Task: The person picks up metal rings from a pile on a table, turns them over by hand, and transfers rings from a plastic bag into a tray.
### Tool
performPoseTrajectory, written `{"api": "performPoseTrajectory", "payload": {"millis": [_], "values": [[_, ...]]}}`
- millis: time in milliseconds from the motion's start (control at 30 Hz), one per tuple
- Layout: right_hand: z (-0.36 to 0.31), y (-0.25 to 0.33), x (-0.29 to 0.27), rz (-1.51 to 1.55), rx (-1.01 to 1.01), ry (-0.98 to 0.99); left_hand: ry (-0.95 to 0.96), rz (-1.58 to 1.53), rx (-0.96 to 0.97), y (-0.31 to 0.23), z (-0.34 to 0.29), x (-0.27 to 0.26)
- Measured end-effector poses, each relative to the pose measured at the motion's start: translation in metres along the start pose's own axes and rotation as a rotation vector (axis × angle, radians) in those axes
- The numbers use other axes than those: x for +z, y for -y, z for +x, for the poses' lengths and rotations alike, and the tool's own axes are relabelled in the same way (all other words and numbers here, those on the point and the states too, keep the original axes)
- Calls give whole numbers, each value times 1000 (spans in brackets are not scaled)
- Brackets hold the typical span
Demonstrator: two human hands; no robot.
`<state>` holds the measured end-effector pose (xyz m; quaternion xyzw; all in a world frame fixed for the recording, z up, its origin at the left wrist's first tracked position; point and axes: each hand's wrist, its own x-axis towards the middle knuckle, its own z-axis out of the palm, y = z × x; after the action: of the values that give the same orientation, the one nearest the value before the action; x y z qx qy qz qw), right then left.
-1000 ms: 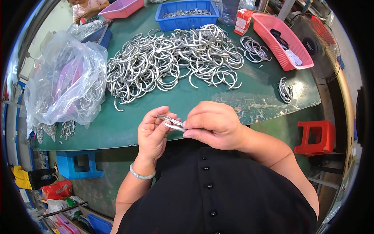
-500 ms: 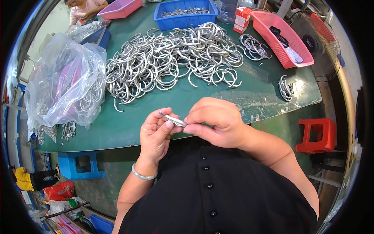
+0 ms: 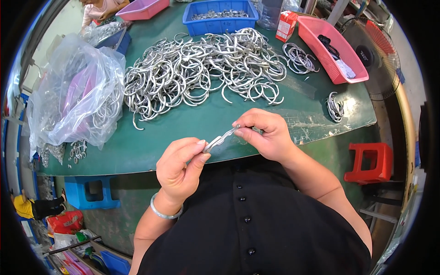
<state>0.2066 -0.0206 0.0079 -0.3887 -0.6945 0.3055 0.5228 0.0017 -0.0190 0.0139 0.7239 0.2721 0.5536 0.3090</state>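
The silver bracelet (image 3: 223, 138) is up in the air over the near edge of the green desk (image 3: 167, 133), stretched slantwise between both hands in front of the body. The left hand (image 3: 181, 167), at eight o'clock from it, pinches the lower end between thumb and fingertips; the right hand (image 3: 266, 135), at two o'clock, grips the upper end the same way, with little gap between thumb and forefinger. The bracelet is seen nearly edge-on, so it is hard to say whether it is one piece or two lying together.

It looks like thin, shiny metal: probably light, fairly stiff, a touch springy, and slick under bare fingers. It should take handling without breaking, though hard twisting might bend it. The ends seem the best place for a hold, with the thumb flat against the band and the wavy middle left free.

At twelve o'clock, well apart from the hands, lies a heap of bracelets (image 3: 201, 68), loosely tangled, with a blue tray (image 3: 220, 27) behind it. A smaller cluster (image 3: 300, 58) sits between one and two o'clock, just beside a pink basket (image 3: 326, 62). Towards three o'clock lies a little bundle (image 3: 335, 107); towards nine, a clear plastic bag (image 3: 68, 114).
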Motion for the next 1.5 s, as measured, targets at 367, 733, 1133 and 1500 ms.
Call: {"api": "performPoseTrajectory", "payload": {"millis": [367, 733, 1133, 1500], "values": [[-9, -11, 9, 370, 399, 20, 28, 31, 51, -8, 9, 7], [-8, -10, 10, 531, 552, 73, 128, -7, 45, -10, 10, 9], [-13, -16, 6, 302, 261, -72, 278, 393, 595, -7, 8, 4], [-12, -10, -2, -284, -251, -115, 214, 398, 620, 2, 2, 2]]}}
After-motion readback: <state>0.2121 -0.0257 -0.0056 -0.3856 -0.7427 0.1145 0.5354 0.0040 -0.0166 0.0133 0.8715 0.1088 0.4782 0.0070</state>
